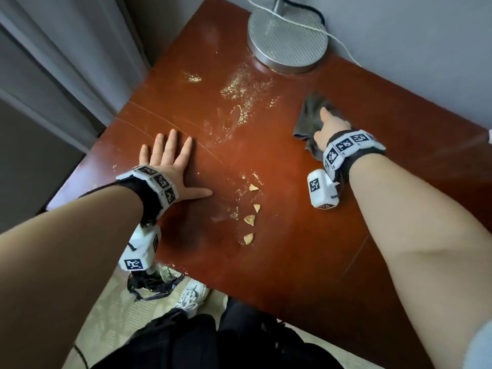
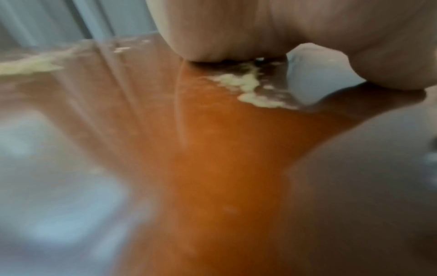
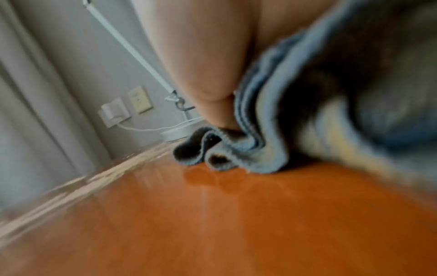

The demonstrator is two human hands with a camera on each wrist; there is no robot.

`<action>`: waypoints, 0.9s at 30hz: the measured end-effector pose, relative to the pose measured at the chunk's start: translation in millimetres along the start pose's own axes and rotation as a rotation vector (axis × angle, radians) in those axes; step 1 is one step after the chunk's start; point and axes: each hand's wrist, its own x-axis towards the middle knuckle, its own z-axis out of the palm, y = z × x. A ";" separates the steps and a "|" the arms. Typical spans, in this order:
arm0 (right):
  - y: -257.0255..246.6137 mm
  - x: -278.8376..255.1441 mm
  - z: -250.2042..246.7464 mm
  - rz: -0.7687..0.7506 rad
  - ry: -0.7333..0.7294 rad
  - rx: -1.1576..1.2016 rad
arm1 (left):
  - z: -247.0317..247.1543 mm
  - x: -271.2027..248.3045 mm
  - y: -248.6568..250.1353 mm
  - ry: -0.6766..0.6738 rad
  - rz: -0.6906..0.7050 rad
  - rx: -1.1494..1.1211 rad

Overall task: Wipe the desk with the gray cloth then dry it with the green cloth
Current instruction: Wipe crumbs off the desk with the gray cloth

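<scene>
Both forearms reach in from six o'clock over the desk (image 1: 292, 262). At eight o'clock the left hand (image 1: 170, 161) lies flat, fingers spread and holding nothing. At two o'clock the right hand (image 1: 330, 129) presses the bunched gray cloth (image 1: 311, 113) onto the wood; whether its fingers curl round the fabric I cannot tell. Wiping looks barely begun: crumbs (image 1: 247, 102) lie toward twelve o'clock, before the lamp base (image 1: 287, 41), and chip pieces (image 1: 250, 219) at centre. Next, sweep the cloth toward nine o'clock through them. No green cloth shows.
</scene>
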 end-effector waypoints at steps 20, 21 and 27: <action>-59.7 29.5 2.6 -0.287 -0.037 -0.052 | -11.2 16.0 -12.2 -0.074 -0.057 -0.009; -63.7 21.2 9.5 -0.371 -0.068 -0.014 | -11.4 16.1 -12.3 -0.075 -0.059 -0.006; -55.4 -34.3 31.9 -0.575 -0.348 -0.002 | -14.9 11.3 -11.3 -0.068 -0.052 -0.001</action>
